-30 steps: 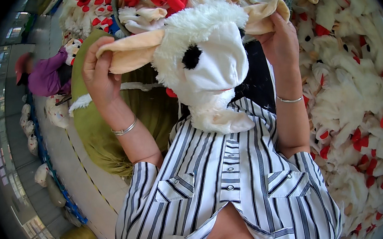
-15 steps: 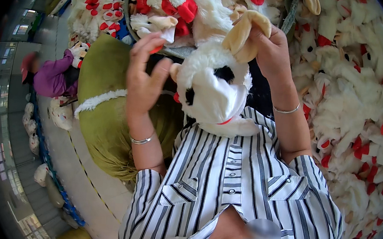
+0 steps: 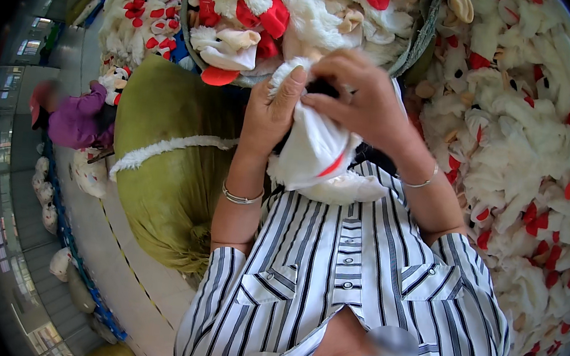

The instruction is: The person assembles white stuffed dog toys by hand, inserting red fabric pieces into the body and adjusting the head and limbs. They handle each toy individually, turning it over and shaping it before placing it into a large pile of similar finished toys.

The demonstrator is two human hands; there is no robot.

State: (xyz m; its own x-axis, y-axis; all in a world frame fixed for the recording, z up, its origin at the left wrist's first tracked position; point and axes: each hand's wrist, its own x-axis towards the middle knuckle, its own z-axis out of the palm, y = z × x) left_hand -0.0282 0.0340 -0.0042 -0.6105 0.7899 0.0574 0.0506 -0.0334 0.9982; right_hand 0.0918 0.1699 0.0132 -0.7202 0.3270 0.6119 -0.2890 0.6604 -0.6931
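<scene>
A white plush animal skin (image 3: 316, 155) with a red strip near its edge is held up in front of my striped shirt. My left hand (image 3: 272, 111) grips its left side, thumb pressed up against the white fur. Across the top, my right hand (image 3: 357, 97) is slightly blurred, its fingers bent and pinched together at the plush by a dark patch. The ears and most of the plush head are hidden behind my fingers. What exactly the right fingertips pinch is hard to make out.
Ahead stands a round container (image 3: 421, 36) heaped with white and red plush skins. More skins form a big pile (image 3: 508, 174) on the right. A stuffed green sack (image 3: 173, 117) rests at left, and a person in purple (image 3: 81, 118) sits farther off.
My left hand has moved in and taken hold of the plush's side. My right hand has let go of the raised ear and come down over the head, which now looks folded.
</scene>
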